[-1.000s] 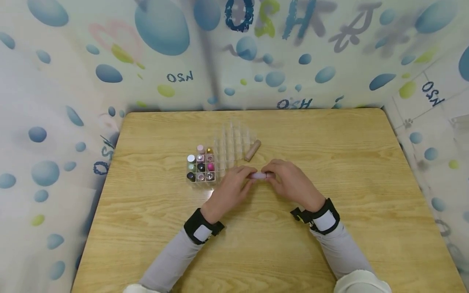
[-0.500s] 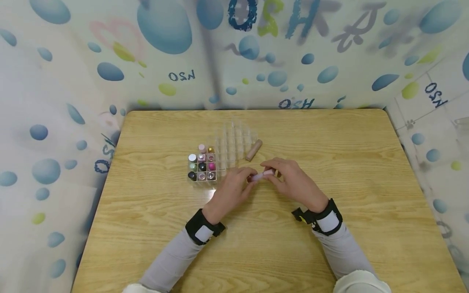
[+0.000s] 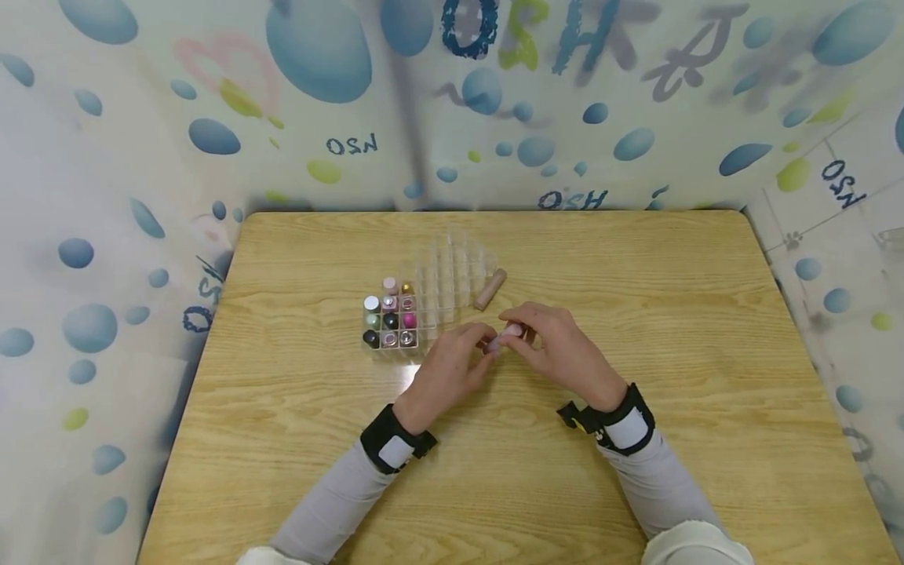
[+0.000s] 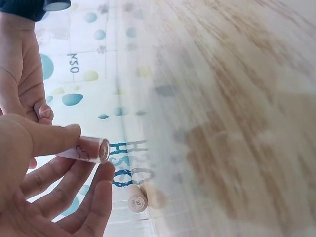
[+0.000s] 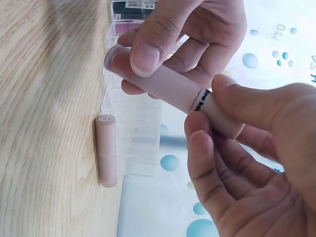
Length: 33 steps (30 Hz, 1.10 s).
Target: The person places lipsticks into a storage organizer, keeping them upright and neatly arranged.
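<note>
A pale pink lip gloss tube [image 5: 173,88] with dark lettering near its cap end is held between both hands. My left hand [image 3: 452,357] pinches its clear end between thumb and fingers. The right hand [image 3: 565,349] grips the cap end, thumb on one side and curled fingers on the other. In the left wrist view the tube's round end [image 4: 104,150] shows past the left thumb. Beyond the hands, a second, brownish-pink tube [image 3: 490,289] lies on the table beside a clear compartment organizer [image 3: 446,275].
Small bottles with white, black, pink and gold caps fill the left-hand cells of the organizer, among them a magenta one [image 3: 409,320]. The wooden table [image 3: 636,267] meets a patterned wall covering [image 3: 424,118] at its back edge.
The lip gloss tube has turned from lying level across to slanting, with its right end higher. Both hands keep their hold, and the second tube has stayed in place.
</note>
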Available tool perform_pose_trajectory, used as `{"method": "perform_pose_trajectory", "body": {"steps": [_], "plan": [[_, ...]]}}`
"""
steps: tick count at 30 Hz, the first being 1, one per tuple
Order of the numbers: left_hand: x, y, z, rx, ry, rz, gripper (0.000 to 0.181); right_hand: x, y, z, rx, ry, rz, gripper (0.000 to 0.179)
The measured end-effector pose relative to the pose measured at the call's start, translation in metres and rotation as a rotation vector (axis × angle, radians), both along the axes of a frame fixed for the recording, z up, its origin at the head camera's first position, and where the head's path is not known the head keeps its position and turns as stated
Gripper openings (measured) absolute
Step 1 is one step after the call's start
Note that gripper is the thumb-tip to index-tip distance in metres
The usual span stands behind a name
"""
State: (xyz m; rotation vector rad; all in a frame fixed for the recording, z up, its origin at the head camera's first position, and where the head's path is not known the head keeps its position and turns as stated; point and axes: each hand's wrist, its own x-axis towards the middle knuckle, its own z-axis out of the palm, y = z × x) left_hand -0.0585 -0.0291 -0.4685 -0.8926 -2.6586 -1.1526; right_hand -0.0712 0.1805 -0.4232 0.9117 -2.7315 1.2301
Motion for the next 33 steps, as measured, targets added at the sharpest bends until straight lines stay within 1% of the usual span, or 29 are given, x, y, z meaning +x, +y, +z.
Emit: {"method": "perform_pose_trajectory", "body": {"steps": [2, 5, 9, 14, 17, 19, 23, 29, 33], "plan": [[0.0, 0.0, 0.001, 0.012, 0.005, -0.006, 0.014, 0.0, -0.002, 0.001, -0.001, 0.006, -0.003, 0.027], [-0.001, 0.0, 0.004, 0.038, 0.008, -0.011, 0.015, 0.0, -0.004, 0.003, -0.006, 0.006, -0.005, 0.02], [-0.001, 0.0, 0.009, 0.065, 0.016, 0.0, 0.02, -0.001, -0.007, 0.004, -0.02, 0.022, -0.005, 0.014], [-0.002, -0.001, 0.012, 0.09, 0.04, 0.009, 0.023, -0.003, -0.01, 0.004, -0.042, 0.071, -0.008, 0.015], [-0.002, -0.002, 0.013, 0.113, 0.039, 0.019, 0.022, -0.003, -0.012, 0.004, -0.06, 0.085, 0.0, 0.015], [-0.001, -0.003, 0.014, 0.121, 0.036, 0.03, 0.022, -0.003, -0.013, 0.004, -0.071, 0.082, 0.006, 0.014], [-0.001, -0.006, 0.015, 0.132, 0.024, 0.043, 0.023, -0.002, -0.016, 0.005, -0.104, 0.049, 0.014, 0.017], [-0.001, -0.012, 0.016, 0.159, -0.025, 0.029, 0.023, -0.003, -0.021, 0.003, -0.137, 0.028, 0.03, 0.016], [-0.001, -0.016, 0.016, 0.159, -0.016, 0.041, 0.023, -0.004, -0.021, 0.002, -0.124, 0.028, 0.013, 0.016]]}}
